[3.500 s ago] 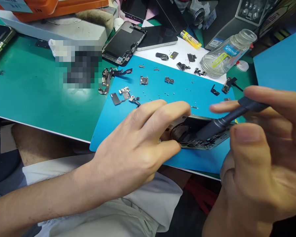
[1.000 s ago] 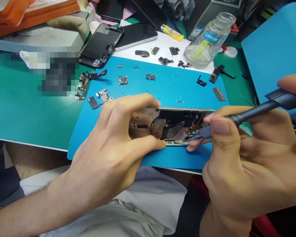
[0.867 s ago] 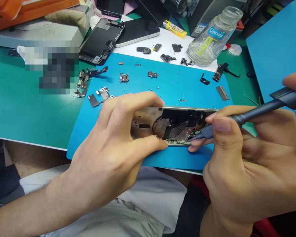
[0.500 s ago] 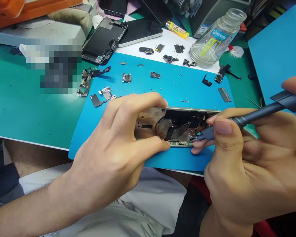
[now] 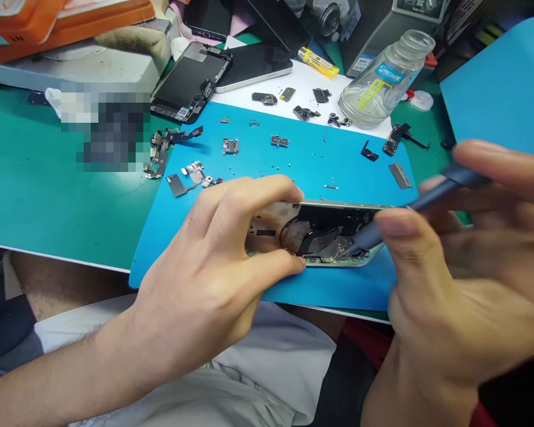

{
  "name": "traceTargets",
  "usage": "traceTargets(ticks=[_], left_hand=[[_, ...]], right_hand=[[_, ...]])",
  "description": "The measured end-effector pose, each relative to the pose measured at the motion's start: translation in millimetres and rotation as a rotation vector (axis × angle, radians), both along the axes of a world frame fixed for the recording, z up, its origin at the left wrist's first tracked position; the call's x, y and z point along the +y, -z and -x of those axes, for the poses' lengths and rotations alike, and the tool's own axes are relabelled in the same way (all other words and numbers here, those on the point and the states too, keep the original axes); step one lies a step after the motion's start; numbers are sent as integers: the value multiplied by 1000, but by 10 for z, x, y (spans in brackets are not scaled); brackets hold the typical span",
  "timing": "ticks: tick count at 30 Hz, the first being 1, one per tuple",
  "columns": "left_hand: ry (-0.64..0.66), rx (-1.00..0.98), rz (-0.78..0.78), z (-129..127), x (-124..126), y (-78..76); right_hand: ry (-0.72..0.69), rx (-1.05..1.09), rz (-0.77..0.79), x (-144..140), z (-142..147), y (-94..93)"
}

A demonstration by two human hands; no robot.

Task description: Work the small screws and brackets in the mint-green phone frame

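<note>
**Head view: opened phone chassis, two hands, screwdriver**

Head view, bench item one: phone chassis (image 5: 320, 234), shallow metal frame with rounded corners, dark flex and foil parts inside, lying on the blue mat (image 5: 293, 154) near its front edge. Against half a second ago it sits slightly lower and its right corner is now uncovered.

Left hand (image 5: 213, 279): thumb and fingers pinch the chassis's left end across its width, as before.

Right hand (image 5: 463, 284): closed round the screwdriver (image 5: 409, 210), a slim grey cylindrical tool, its tip inside the chassis's right end. The hand is now blurred and the shaft stands steeper than half a second ago.

Mat: smooth, matte, rounded corner, strewn with small brackets and screws; ribbon-cable parts (image 5: 187, 178) at its left edge.

Behind: green bench (image 5: 48, 190); clear glass bottle (image 5: 382, 83) with blue label, on its side; display assembly (image 5: 191, 80), glossy black; yellow lighter (image 5: 318, 62).
</note>
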State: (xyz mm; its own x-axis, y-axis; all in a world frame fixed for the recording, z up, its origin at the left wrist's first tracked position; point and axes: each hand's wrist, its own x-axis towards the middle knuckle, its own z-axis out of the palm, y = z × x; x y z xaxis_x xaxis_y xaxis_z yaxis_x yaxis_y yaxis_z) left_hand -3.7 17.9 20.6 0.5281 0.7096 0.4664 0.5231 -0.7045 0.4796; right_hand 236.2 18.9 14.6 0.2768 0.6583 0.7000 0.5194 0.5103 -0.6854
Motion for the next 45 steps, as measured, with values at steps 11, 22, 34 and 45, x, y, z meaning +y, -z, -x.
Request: traceTargets(ticks=[11,22,34,45], left_hand=[[9,-14,-4,-6,4,24],[17,68,-28,-2,-2,39],[18,287,-73,25,-141,-111],[-92,249,-153,-321,-163,17]], right_hand=[[-63,-16,-76,39,93,-112],[-32,209,-41,-69,-114,-102],[433,-412,432,-635,-1037,-275],[419,-512,292,-645,-913,-185]])
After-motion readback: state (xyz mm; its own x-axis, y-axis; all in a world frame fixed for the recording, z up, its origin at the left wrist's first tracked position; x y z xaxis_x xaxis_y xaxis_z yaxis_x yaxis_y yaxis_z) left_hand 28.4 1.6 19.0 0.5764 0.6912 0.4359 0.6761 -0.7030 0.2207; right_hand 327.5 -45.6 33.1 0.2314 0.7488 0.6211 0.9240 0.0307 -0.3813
